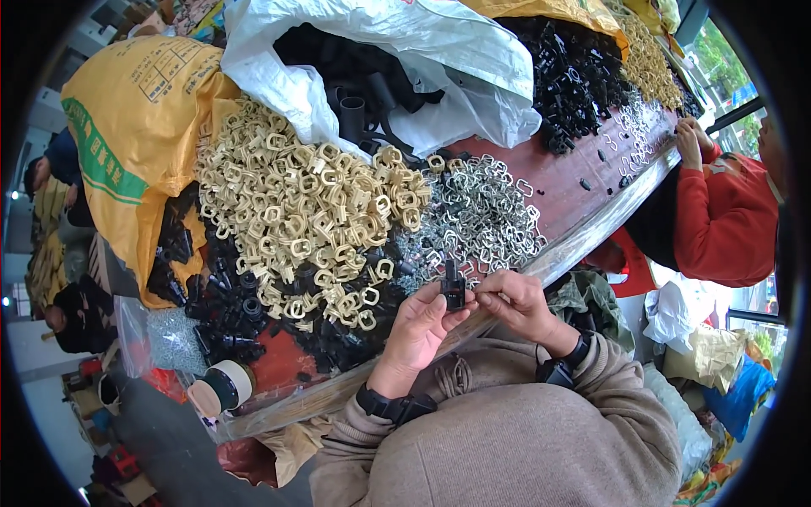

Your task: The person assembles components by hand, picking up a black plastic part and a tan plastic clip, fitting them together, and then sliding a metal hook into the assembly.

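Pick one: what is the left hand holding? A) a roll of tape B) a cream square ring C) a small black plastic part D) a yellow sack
C: the left hand grips a small black plastic part between thumb and fingers, and the right hand pinches at its side; the cream square rings lie piled on the table beyond.

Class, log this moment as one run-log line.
left hand: holds black part | right hand: fingertips at same part | table: beige clips, metal clips, black parts

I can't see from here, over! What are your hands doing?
Left hand holds small black part. Right hand pinches it. Beige clip pile beyond, nothing between.
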A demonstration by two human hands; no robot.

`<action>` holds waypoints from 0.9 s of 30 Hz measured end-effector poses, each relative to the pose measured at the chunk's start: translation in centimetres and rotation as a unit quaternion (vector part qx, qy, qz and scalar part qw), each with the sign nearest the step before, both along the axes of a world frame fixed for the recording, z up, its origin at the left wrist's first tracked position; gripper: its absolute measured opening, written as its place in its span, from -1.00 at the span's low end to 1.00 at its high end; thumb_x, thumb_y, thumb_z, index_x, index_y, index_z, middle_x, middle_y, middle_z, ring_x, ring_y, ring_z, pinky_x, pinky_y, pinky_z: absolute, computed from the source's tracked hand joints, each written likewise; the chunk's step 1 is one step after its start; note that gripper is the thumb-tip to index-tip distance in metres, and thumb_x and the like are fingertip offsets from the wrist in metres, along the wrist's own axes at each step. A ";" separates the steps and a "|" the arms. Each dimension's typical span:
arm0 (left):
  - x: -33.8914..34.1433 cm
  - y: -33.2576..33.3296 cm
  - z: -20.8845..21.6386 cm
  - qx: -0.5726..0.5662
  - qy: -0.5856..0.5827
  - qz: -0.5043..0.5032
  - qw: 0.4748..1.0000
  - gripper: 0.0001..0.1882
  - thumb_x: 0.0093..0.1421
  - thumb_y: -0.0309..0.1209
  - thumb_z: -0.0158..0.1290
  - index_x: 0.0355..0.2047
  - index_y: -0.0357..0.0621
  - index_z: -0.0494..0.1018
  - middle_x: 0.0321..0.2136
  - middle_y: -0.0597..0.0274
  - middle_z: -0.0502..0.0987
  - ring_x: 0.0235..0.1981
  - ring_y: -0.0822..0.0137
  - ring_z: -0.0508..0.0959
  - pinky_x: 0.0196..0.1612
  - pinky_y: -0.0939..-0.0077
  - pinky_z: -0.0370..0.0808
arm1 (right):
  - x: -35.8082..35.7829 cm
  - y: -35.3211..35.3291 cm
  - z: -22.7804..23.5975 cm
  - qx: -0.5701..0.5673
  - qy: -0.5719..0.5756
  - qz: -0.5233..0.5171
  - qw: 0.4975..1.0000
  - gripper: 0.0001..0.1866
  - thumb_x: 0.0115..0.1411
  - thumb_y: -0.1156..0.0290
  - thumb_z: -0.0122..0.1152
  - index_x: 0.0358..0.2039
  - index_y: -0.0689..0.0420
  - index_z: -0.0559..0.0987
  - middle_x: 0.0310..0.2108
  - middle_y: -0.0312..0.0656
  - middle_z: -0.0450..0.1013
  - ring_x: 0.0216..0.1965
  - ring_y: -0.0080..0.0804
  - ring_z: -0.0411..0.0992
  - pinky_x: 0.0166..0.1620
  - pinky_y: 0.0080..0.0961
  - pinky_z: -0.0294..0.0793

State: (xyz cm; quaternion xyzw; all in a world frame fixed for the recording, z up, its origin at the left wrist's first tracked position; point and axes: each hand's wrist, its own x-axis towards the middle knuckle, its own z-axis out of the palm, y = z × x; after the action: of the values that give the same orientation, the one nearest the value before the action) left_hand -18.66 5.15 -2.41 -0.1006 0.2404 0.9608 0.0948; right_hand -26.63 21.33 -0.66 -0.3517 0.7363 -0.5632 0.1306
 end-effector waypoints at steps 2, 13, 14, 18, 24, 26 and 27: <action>0.0 0.1 0.0 0.014 -0.009 -0.007 1.000 -0.72 0.11 -0.40 -0.06 -0.18 -0.28 0.31 -0.26 0.11 0.43 -0.22 0.33 0.45 -0.12 0.48 0.39 | 0.0 0.1 0.2 0.030 -0.008 0.003 1.000 -0.88 -0.02 0.51 0.12 -0.41 0.17 0.45 -0.51 -0.22 0.36 -0.51 -0.38 0.33 -0.45 -0.60 0.32; 0.8 0.0 -0.3 -0.023 -0.056 -0.067 0.996 -0.70 0.11 -0.41 -0.07 -0.15 -0.27 0.29 -0.26 0.16 0.42 -0.22 0.34 0.45 -0.14 0.46 0.43 | -1.2 0.4 1.4 0.076 0.311 0.145 0.936 -0.72 -0.08 0.19 0.16 -0.34 0.01 0.48 -0.12 -0.20 0.23 -0.09 -0.25 0.17 -0.12 -0.28 0.06; 0.8 0.0 -0.4 -0.025 -0.059 -0.074 0.995 -0.70 0.11 -0.42 -0.07 -0.15 -0.28 0.29 -0.26 0.16 0.41 -0.22 0.34 0.45 -0.14 0.46 0.43 | -1.3 0.3 1.4 0.076 0.309 0.147 0.937 -0.72 -0.08 0.19 0.16 -0.34 0.01 0.48 -0.12 -0.20 0.23 -0.09 -0.25 0.17 -0.12 -0.28 0.06; 0.8 -0.1 -0.4 -0.012 -0.082 -0.063 0.995 -0.75 0.11 -0.44 -0.06 -0.20 -0.26 0.32 -0.31 0.22 0.42 -0.28 0.37 0.47 -0.16 0.48 0.43 | -1.5 0.1 1.7 0.112 0.309 0.185 0.926 -0.69 -0.09 0.18 0.15 -0.32 0.03 0.47 -0.11 -0.20 0.23 -0.08 -0.24 0.17 -0.13 -0.30 0.08; 0.7 -0.2 -0.3 0.001 -0.091 -0.044 0.995 -0.73 0.11 -0.43 -0.07 -0.18 -0.27 0.31 -0.29 0.16 0.43 -0.27 0.32 0.47 -0.17 0.50 0.43 | -1.1 -0.2 1.2 0.061 0.236 0.135 0.960 -0.68 -0.06 0.24 0.13 -0.29 0.11 0.44 -0.14 -0.13 0.24 -0.10 -0.22 0.19 -0.15 -0.25 0.11; 0.8 -0.3 0.0 0.020 -0.080 -0.038 0.996 -0.72 0.12 -0.42 -0.07 -0.17 -0.28 0.31 -0.28 0.12 0.44 -0.26 0.29 0.47 -0.17 0.51 0.44 | -0.9 -0.1 0.9 0.033 0.204 0.119 0.971 -0.68 -0.05 0.26 0.13 -0.28 0.13 0.43 -0.16 -0.12 0.25 -0.12 -0.22 0.20 -0.16 -0.24 0.13; 0.8 -0.4 -0.1 0.020 -0.079 -0.038 0.996 -0.72 0.12 -0.42 -0.07 -0.17 -0.28 0.31 -0.28 0.12 0.44 -0.26 0.29 0.47 -0.17 0.51 0.44 | -0.8 0.2 0.6 0.022 0.174 0.088 0.981 -0.71 -0.05 0.31 0.14 -0.30 0.15 0.43 -0.21 -0.11 0.26 -0.16 -0.22 0.22 -0.19 -0.28 0.17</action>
State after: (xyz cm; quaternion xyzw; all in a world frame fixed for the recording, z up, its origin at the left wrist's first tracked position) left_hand -17.90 4.75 -2.47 -0.1655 0.2168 0.9501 0.1516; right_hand -27.44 21.49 -0.03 -0.5044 0.7262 -0.4636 0.0573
